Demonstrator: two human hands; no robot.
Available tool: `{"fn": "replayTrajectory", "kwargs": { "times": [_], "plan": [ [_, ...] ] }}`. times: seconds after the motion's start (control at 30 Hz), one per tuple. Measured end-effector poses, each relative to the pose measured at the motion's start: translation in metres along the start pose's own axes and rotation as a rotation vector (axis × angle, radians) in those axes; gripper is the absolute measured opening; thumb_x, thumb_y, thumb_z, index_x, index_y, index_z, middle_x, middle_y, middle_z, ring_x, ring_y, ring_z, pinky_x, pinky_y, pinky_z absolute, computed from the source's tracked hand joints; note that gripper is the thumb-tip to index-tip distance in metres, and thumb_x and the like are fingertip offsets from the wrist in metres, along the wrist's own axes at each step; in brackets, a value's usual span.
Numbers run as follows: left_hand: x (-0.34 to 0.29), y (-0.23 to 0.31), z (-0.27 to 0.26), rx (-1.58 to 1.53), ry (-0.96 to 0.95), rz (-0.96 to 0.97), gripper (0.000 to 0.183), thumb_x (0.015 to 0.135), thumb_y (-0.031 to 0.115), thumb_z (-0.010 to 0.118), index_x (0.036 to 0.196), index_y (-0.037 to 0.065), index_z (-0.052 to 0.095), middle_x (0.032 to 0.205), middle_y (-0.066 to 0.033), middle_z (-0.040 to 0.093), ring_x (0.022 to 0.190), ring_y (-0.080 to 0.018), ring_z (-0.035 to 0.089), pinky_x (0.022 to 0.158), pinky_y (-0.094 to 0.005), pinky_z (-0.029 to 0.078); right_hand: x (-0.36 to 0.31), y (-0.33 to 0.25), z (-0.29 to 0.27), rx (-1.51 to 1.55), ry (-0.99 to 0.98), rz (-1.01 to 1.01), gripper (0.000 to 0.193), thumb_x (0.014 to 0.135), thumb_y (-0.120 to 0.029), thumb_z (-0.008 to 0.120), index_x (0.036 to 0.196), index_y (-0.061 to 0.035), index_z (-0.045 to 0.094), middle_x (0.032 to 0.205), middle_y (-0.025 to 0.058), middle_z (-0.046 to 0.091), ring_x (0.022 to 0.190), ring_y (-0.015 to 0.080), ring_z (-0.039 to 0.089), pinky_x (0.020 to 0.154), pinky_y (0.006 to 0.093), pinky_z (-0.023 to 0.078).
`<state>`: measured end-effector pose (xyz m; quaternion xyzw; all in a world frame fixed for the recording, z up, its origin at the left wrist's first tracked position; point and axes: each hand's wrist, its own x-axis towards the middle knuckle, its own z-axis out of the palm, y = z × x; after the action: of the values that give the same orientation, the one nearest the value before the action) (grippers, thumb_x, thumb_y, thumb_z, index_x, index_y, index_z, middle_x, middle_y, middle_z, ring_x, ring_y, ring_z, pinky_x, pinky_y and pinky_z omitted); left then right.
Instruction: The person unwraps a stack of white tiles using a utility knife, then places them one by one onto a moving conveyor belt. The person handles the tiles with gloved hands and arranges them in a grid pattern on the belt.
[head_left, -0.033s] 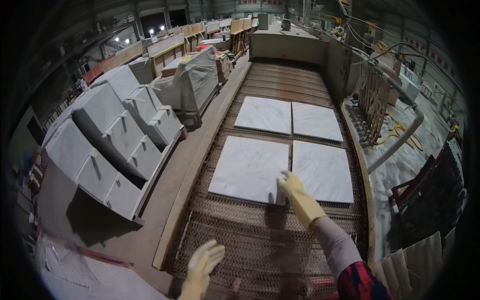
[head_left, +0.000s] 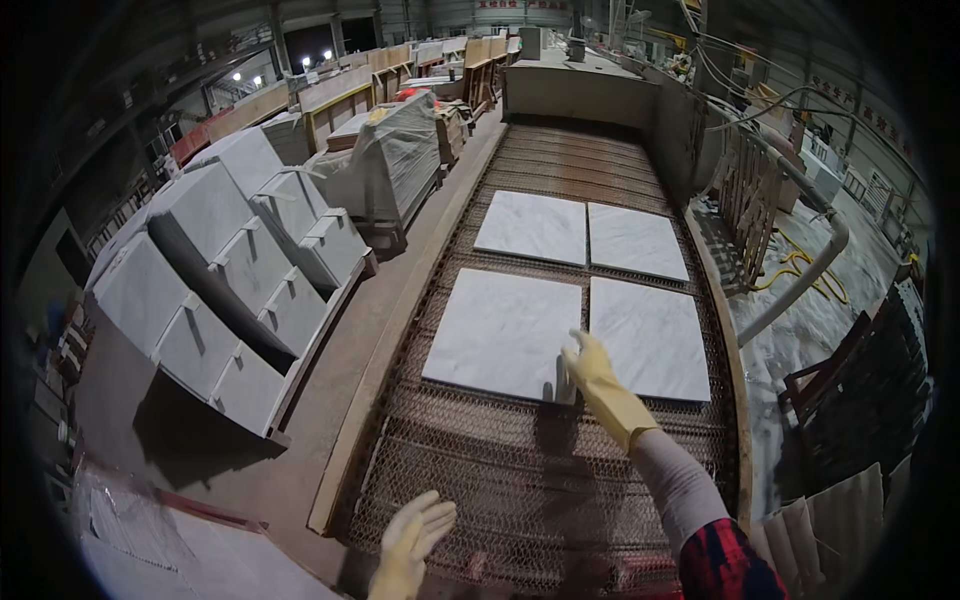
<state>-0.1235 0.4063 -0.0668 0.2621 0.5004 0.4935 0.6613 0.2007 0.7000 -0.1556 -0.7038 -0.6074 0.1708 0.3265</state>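
Pale yellow gloves cover both hands. My right hand reaches over the gap between the two near stone tiles, fingers partly spread and holding nothing. Its fingertips are by the right edge of the near left tile; whether they touch it I cannot tell. The near right tile lies just beyond the hand. Behind these are a far left tile and a far right tile, all white with grey veins. Lower down, my left hand hangs open above the mesh conveyor belt, fingers stretched out, nothing in it.
A raised edge borders the belt on the left. Leaning stacks of strapped white slabs stand beyond it, with a plastic-wrapped pile behind. At the belt's far end is a grey housing. A bent pipe runs along the right.
The whole view has shifted slightly. Both hands stay in nearly the same places, my left hand a little lower and farther right. The tiles keep their arrangement on the belt.
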Motion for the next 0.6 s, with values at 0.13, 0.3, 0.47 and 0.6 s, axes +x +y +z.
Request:
{"fn": "replayTrajectory", "kwargs": {
  "times": [0.13, 0.3, 0.47, 0.6],
  "plan": [
    [-0.089, -0.032, -0.002, -0.177, 0.018, 0.042, 0.042, 0.104, 0.01, 0.035, 0.141, -0.007, 0.041, 0.132, -0.0268, 0.056, 0.123, -0.0327, 0.058, 0.111, -0.0402, 0.043, -0.028, -0.03, -0.023, -0.174, 0.055, -0.274, 0.048, 0.09, -0.023, 0.065, 0.133, -0.0056, 0.054, 0.121, 0.0208, 0.063, 0.115, 0.0367, 0.058, 0.102, 0.044, 0.045],
    [-0.161, -0.058, 0.007, 0.293, 0.126, 0.212, 0.038, 0.095, 0.003, 0.042, 0.129, -0.006, 0.056, 0.129, -0.0177, 0.061, 0.124, -0.0264, 0.057, 0.109, -0.0352, 0.044, -0.069, -0.066, 0.023, -0.355, -0.084, -0.573, 0.035, 0.089, -0.022, 0.066, 0.119, -0.0049, 0.06, 0.098, 0.0201, 0.066, 0.089, 0.0347, 0.064, 0.08, 0.0441, 0.054],
    [-0.179, -0.063, -0.002, 1.061, 0.092, 0.79, 0.034, 0.084, 0.007, 0.054, 0.113, -0.004, 0.068, 0.115, -0.0171, 0.068, 0.112, -0.0364, 0.062, 0.102, -0.0449, 0.049, -0.054, -0.082, 0.053, -0.62, -0.084, -0.594, 0.043, 0.091, -0.029, 0.065, 0.129, -0.0097, 0.056, 0.116, 0.0196, 0.06, 0.102, 0.0365, 0.06, 0.084, 0.0455, 0.05],
    [-0.162, -0.063, -0.002, 1.097, 0.147, 0.862, 0.031, 0.087, 0.006, 0.051, 0.11, -0.007, 0.068, 0.11, -0.0215, 0.069, 0.105, -0.0392, 0.065, 0.098, -0.05, 0.051, -0.044, -0.086, 0.046, -0.695, -0.224, -0.617, 0.055, 0.091, -0.036, 0.065, 0.139, -0.0136, 0.05, 0.132, 0.0217, 0.053, 0.116, 0.0396, 0.054, 0.091, 0.0486, 0.046]
  ]
}}
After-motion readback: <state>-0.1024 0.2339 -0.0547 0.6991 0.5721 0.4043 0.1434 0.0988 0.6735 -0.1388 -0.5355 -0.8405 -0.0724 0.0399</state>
